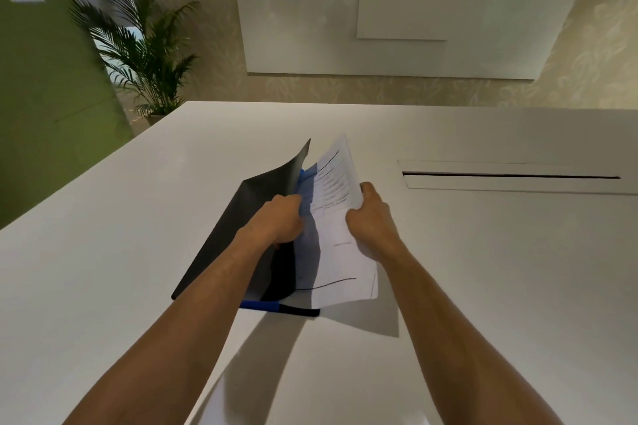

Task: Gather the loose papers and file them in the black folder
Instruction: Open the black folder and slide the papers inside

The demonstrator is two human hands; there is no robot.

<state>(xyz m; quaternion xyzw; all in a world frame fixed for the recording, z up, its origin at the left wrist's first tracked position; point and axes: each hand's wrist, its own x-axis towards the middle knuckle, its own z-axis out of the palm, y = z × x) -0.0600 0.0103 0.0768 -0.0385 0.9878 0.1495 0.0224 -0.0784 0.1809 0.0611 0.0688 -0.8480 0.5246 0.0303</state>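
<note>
The black folder point(238, 217) lies in the middle of the white table point(121, 217), its cover raised and curling up at the far corner. My left hand point(281, 217) grips that cover near its inner edge. A stack of white printed papers point(340, 252) stands tilted inside the folder's opening, over a blue inner sheet point(305, 183). My right hand point(371, 217) holds the papers by their right edge. A blue and black strip point(279, 308) of the folder sticks out at the near edge.
A long cable slot with a flap point(511, 177) is set into the table at the right. A potted palm point(145, 55) stands past the table's far left corner, beside a green wall point(41, 86). A white board point(397, 10) hangs on the far wall.
</note>
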